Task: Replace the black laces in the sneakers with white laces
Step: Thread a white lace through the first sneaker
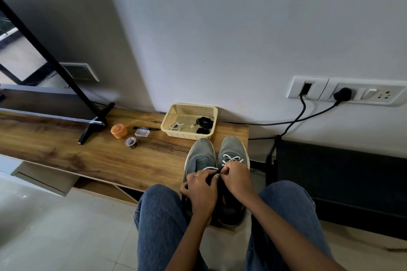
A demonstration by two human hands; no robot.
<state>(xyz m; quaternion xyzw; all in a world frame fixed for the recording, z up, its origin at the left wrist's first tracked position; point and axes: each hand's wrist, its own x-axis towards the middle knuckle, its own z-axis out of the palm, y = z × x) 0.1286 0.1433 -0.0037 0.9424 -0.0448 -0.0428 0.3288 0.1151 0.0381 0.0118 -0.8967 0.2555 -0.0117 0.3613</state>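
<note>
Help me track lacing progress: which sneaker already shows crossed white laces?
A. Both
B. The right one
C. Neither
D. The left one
B: white laces cross the right sneaker, while the left sneaker shows bare eyelets near its toe.

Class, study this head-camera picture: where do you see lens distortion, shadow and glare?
Head view: wide-angle bending curves the wall sockets and the table edge; a broad shadow darkens the wall upper left; soft glare on the floor tiles lower left; both sneakers evenly lit.
</note>
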